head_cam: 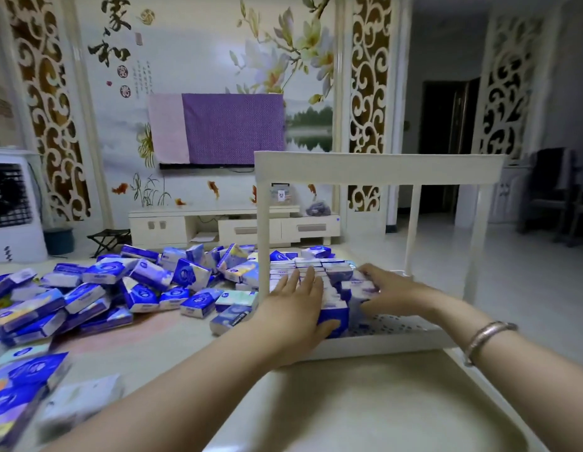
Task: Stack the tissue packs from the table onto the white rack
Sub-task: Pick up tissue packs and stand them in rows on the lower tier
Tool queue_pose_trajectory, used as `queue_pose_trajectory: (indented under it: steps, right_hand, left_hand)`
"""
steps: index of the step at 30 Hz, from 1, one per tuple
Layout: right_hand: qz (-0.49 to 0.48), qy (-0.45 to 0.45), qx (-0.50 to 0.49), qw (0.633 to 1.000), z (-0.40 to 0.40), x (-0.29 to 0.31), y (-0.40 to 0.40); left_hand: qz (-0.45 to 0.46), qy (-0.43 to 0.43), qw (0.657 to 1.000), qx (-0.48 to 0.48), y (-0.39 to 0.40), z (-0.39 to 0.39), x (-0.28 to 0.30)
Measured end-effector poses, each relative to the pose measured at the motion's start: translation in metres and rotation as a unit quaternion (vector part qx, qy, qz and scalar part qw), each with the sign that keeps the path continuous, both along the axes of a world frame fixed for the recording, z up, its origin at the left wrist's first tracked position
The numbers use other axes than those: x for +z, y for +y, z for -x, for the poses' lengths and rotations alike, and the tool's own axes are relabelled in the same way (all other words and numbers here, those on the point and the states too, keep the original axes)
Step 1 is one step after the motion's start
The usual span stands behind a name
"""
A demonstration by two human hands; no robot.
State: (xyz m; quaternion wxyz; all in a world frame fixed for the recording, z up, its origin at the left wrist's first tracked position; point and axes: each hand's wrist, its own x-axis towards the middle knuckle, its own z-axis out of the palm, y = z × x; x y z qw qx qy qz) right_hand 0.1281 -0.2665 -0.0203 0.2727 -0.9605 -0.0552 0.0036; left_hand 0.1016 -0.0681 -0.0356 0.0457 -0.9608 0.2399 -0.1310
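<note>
Squaring the stacked tissue packs [319, 282] on the white rack [378, 168].
Our left hand [295, 308] presses flat-fingered; our right hand [386, 290] grips one pack. Next, we fetch more from the pile [114, 288].

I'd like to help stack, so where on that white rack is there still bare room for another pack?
The rack shelf is bare at its right front, a perforated patch between the stacked packs and the right posts. Its left and middle are crowded, with the left hand and right hand on the stack. The table near the camera is bare; loose packs crowd its left.
</note>
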Motion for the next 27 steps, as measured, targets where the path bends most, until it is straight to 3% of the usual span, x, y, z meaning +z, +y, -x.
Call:
queue_pose_trajectory:
  steps: [4,8,14,17,22,27]
  right_hand:
    - [-0.071,0.023,-0.018,0.997,-0.012,-0.022,0.006]
    - [-0.078,0.013,-0.055,0.995,-0.01,-0.027,0.013]
    - [-0.112,0.061,0.009,0.992,-0.056,-0.056,0.005]
    - [-0.139,0.069,0.022,0.988,-0.037,-0.044,0.019]
    - [0.005,0.056,-0.065,0.996,-0.013,-0.032,0.019]
    - [0.172,-0.019,-0.119,0.978,0.022,-0.017,0.022]
  left_hand:
    - [0.0,-0.003,1.0,0.008,-0.003,-0.005,-0.009]
    - [0.004,0.003,1.0,0.009,-0.004,-0.006,-0.009]
    - [0.007,0.022,1.0,0.007,-0.003,-0.006,-0.008]
    - [0.005,0.028,1.0,0.006,-0.002,-0.005,-0.007]
    - [0.009,0.03,0.999,0.007,-0.002,-0.004,-0.007]
    - [0.038,0.047,0.998,-0.007,0.001,-0.003,-0.002]
